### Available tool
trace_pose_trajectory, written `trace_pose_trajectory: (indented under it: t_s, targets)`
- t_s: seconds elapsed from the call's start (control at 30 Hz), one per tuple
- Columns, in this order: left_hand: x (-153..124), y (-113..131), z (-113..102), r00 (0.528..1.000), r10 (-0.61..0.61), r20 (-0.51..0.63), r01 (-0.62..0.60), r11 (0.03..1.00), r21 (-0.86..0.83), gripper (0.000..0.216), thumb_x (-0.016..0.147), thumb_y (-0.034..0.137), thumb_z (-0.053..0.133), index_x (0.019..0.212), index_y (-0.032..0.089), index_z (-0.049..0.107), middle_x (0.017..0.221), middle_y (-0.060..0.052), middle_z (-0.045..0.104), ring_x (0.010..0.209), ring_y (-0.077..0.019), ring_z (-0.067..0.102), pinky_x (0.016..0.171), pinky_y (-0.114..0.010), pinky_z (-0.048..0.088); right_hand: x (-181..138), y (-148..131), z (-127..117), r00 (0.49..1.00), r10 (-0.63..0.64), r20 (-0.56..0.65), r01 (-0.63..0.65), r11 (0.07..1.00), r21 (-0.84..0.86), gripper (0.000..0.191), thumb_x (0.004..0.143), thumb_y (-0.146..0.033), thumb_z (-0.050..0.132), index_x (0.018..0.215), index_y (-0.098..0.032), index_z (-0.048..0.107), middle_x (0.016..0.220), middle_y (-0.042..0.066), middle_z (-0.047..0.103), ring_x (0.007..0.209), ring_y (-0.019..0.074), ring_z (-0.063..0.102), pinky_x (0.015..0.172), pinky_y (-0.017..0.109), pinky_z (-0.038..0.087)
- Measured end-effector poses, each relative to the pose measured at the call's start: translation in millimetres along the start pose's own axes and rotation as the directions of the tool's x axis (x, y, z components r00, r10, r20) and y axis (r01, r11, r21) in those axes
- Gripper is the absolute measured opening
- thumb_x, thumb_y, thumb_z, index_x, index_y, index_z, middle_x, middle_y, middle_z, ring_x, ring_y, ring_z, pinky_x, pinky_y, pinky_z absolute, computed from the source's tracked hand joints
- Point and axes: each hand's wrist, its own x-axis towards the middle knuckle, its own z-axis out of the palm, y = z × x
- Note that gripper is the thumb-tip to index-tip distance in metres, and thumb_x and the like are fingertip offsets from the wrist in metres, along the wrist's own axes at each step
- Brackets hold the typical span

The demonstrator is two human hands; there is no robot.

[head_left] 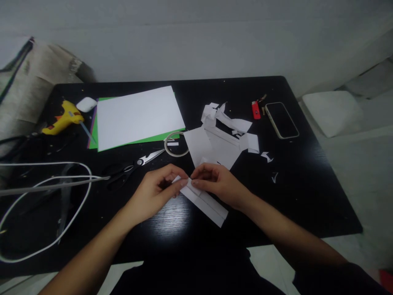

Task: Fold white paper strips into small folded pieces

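Both my hands meet over the near middle of a black table [307, 172]. My left hand [156, 192] and my right hand [219, 184] pinch the upper end of a folded white paper strip [207, 205], which runs down to the right onto the table. The fingertips of both hands press together on the strip's fold. Just behind the hands lie larger white paper pieces and offcuts [221, 139].
Scissors [132, 166] and a tape roll [175, 143] lie left of the paper pieces. A white sheet on green paper [138, 114], a yellow glue gun [63, 116] and a white cable [46, 205] sit at the left. A phone [281, 119] and red lighter [256, 110] lie at the right.
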Motion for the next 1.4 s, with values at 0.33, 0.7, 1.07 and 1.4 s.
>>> trace_pose_trajectory:
  t_s: [0.33, 0.7, 1.07, 1.4]
  targets:
    - [0, 4, 5, 1.0, -0.012, 0.004, 0.012, 0.999, -0.031, 0.019, 0.099, 0.038, 0.069, 0.102, 0.02, 0.072, 0.073, 0.001, 0.068, 0.061, -0.012, 0.064, 0.056, -0.021, 0.05, -2, 10, 7, 0.995, 0.018, 0.103, -0.029, 0.995, 0.099, 0.047, 0.065, -0.036, 0.099, 0.077, -0.021, 0.056, 0.072, -0.004, 0.074, 0.071, 0.0179, 0.078, 0.068, 0.029, 0.059]
    - [6, 3, 1, 0.999, 0.002, -0.042, -0.011, 0.978, -0.21, 0.019, 0.1, 0.035, 0.066, 0.107, 0.019, 0.072, 0.074, 0.0, 0.069, 0.063, -0.0122, 0.064, 0.062, -0.024, 0.054, -3, 7, 4, 0.986, -0.119, 0.116, 0.111, 0.991, 0.077, 0.023, 0.077, -0.026, 0.092, 0.094, -0.022, 0.078, 0.081, -0.002, 0.081, 0.078, 0.0148, 0.079, 0.086, 0.033, 0.064]
    - [8, 4, 2, 0.999, -0.041, -0.013, 0.034, 0.937, -0.348, 0.021, 0.097, 0.038, 0.071, 0.096, 0.018, 0.074, 0.073, 0.0, 0.068, 0.061, -0.0116, 0.059, 0.058, -0.024, 0.049, -2, -4, -5, 0.922, -0.128, 0.367, 0.066, 0.982, 0.178, 0.032, 0.084, -0.025, 0.077, 0.117, -0.025, 0.078, 0.112, 0.004, 0.083, 0.109, 0.0215, 0.076, 0.104, 0.043, 0.056]
    - [7, -1, 8, 0.995, -0.09, 0.04, 0.097, 0.847, -0.523, 0.019, 0.097, 0.034, 0.074, 0.098, 0.017, 0.069, 0.071, 0.002, 0.066, 0.059, -0.0081, 0.058, 0.057, -0.019, 0.047, -2, -2, -2, 0.923, -0.141, 0.358, 0.083, 0.981, 0.173, 0.04, 0.079, -0.011, 0.073, 0.116, -0.025, 0.076, 0.11, 0.003, 0.083, 0.11, 0.021, 0.078, 0.108, 0.044, 0.054]
